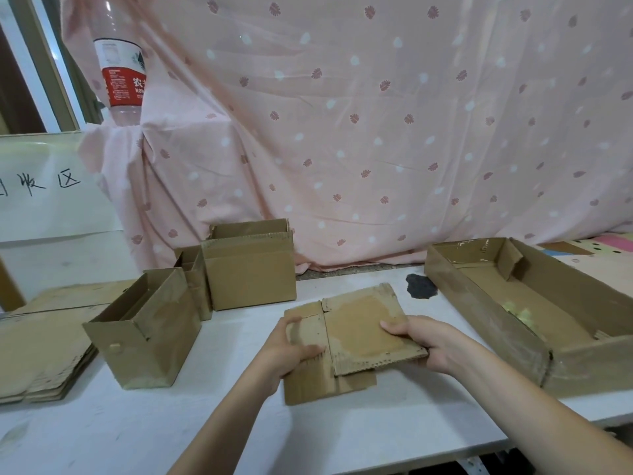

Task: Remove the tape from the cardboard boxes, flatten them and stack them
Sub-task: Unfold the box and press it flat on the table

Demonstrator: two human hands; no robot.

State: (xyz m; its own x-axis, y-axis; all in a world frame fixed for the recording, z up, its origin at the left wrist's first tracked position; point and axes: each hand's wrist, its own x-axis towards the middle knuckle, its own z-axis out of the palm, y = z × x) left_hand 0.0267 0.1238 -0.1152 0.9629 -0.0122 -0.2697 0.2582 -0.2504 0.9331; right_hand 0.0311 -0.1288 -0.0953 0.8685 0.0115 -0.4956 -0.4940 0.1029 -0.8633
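Soft, even, fairly dim indoor light with warm pinkish cast. Faint shadows only under boxes [250, 265] and forearms on white table [102, 437]. No hard glare. Slightly soft overall; wide-angle bending at edges, bottle [120, 63] leaning, far corners blurred.

Both forearms reach forward, left hand [291, 351] and right hand [428, 341] gripping with curled fingers [394, 327].

A white paper sheet [51, 197] at nine o'clock carries black handwritten characters; "收区" can be read, with a further character cut off at the frame's edge. At eleven o'clock, the red label of a plastic bottle [120, 63] shows white "农" above the letters "NO"; its smaller print is too blurred to read.
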